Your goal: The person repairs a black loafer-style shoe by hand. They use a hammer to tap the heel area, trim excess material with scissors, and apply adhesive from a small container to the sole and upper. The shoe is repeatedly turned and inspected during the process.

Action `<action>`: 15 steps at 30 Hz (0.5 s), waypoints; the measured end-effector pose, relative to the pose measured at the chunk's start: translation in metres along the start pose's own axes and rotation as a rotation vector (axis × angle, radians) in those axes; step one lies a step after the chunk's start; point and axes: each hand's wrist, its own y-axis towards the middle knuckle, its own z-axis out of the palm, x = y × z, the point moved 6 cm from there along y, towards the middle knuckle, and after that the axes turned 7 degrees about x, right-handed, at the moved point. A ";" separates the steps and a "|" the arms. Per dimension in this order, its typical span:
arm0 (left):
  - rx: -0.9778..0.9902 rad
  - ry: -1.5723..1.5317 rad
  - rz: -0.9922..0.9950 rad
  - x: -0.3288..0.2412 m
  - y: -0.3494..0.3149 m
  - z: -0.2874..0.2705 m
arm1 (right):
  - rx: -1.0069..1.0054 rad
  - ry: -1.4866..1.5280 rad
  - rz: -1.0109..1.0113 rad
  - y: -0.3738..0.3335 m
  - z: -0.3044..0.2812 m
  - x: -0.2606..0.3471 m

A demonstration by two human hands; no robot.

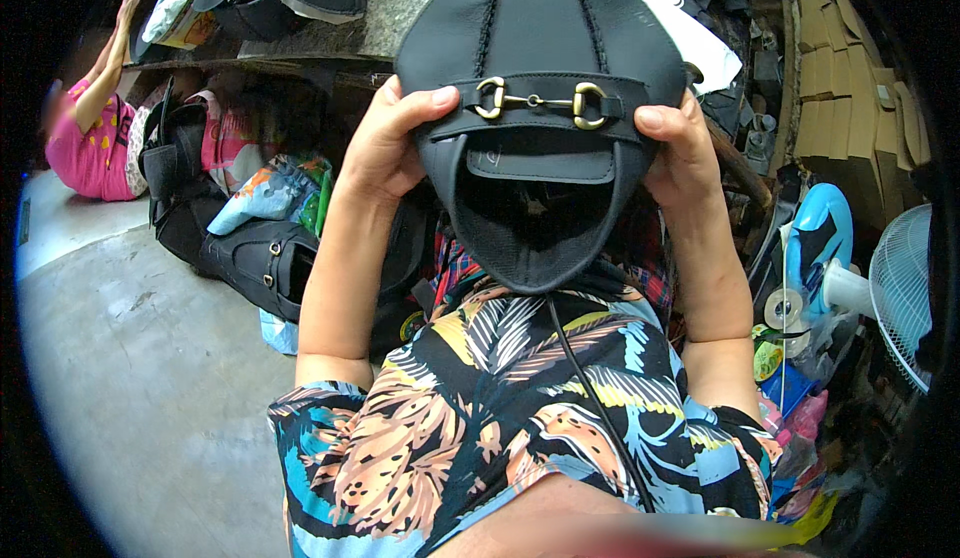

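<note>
Head view: left hand point(392, 148) and right hand point(685, 148) pinch the upper point(542, 130) at opposite edges, equally near its buckle point(537, 103), long axis crossing buckle.

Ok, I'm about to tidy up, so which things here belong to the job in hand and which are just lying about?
Belonging to the job:
black shoe upper, held by the left hand and right hand
its metal buckle
probably the similar upper at left

Apparently just lying about:
white fan
cardboard
pale roll

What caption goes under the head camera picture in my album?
Left hand and right hand hold a black shoe upper with a gold-coloured metal buckle.
</note>
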 end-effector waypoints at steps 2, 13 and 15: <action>-0.055 0.008 -0.012 0.003 0.001 0.001 | 0.017 0.011 -0.054 0.001 0.003 0.002; 0.158 -0.118 0.177 -0.020 0.006 0.026 | 0.062 0.064 -0.192 0.011 0.014 0.006; 0.174 -0.127 0.173 -0.019 0.010 0.026 | 0.097 0.056 -0.233 0.012 0.017 0.012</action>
